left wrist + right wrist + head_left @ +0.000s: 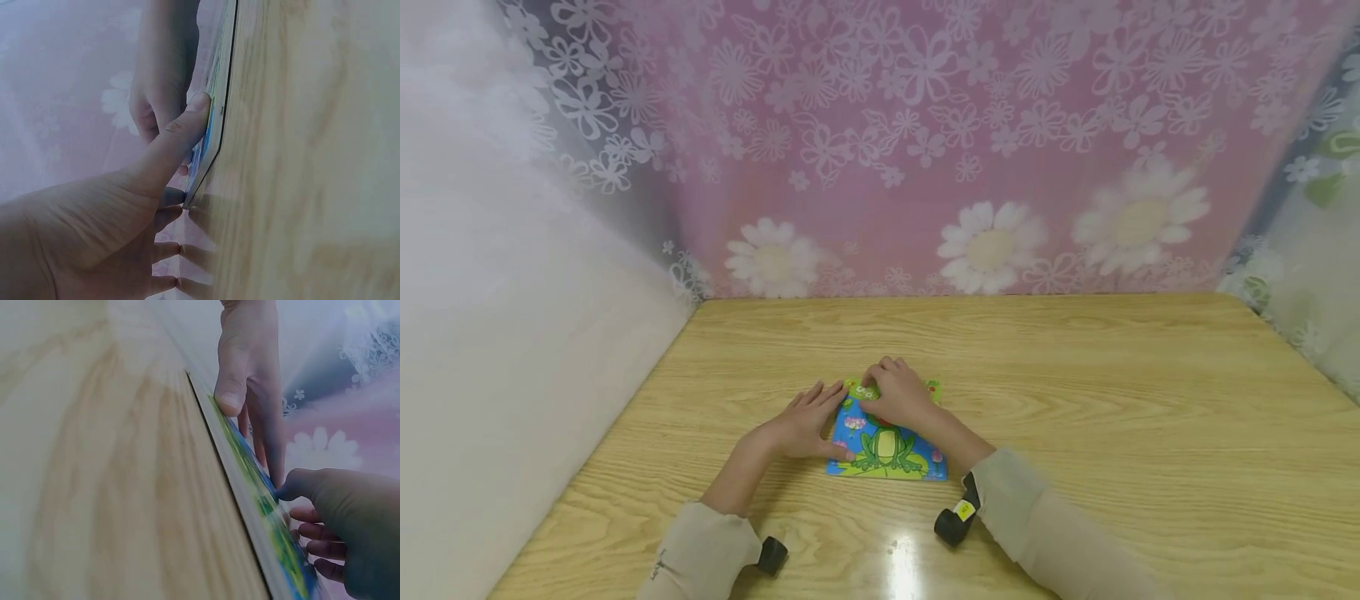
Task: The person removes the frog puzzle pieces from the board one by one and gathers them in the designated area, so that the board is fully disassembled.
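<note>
Pink flowered backdrop (865, 167) stood at twelve o'clock beyond the bench (1112, 375). Left hand (805, 427), fingers spread, laid its thumb on the frog board (887, 446) at eight o'clock. Right hand (904, 398), fingers curved, touched it toward twelve; whether it pinched anything, I could not tell. The board lay flat on the bench, at six o'clock in the head view.

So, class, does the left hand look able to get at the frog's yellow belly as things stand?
Probably yes: the left hand has its thumb on the picture board, and the frog's yellow belly lies uncovered; the right hand is farther up.
</note>
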{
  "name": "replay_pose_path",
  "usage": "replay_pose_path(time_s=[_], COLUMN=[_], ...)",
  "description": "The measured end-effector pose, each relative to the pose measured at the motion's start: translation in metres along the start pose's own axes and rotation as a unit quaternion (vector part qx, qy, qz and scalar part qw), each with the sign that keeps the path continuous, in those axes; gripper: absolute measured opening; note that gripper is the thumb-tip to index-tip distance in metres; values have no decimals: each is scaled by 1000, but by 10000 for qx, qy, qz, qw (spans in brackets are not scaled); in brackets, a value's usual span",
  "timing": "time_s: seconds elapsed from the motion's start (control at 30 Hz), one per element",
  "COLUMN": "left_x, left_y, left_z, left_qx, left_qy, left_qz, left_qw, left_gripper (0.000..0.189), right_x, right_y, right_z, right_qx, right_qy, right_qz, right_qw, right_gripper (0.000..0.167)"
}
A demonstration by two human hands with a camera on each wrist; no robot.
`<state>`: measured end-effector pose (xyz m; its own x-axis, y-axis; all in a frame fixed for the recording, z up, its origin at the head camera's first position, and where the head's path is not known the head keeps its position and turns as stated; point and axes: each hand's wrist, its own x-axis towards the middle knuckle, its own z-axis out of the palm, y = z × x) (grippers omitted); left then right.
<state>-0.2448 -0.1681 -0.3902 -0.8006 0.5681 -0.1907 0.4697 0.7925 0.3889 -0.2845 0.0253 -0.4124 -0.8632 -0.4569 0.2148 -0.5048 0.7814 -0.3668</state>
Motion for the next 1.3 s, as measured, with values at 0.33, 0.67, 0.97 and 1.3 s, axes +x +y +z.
replay_pose_path(time_s=[0.33, 0.67, 0.97, 1.3], left_x=[1, 0, 0, -1], left_y=[1, 0, 2, 3], left_z=[1, 1, 1, 0], left_qx=[-3, -19, -21, 3], left_qy=[65, 20, 20, -34], left_qz=[-8, 4, -52, -110], left_qw=[10000, 10000, 10000, 9999], left_gripper=[102, 101, 104, 103], right_x=[-1, 2, 1, -1], right_y=[2, 7, 7, 11], right_z=[6, 9, 7, 3], right_qx=[355, 602, 824, 1529], right_qy=[304, 318, 276, 152], right_qz=[5, -29, -31, -95], right_qw=[9989, 9977, 9962, 9881], right_gripper=[25, 24, 24, 15])
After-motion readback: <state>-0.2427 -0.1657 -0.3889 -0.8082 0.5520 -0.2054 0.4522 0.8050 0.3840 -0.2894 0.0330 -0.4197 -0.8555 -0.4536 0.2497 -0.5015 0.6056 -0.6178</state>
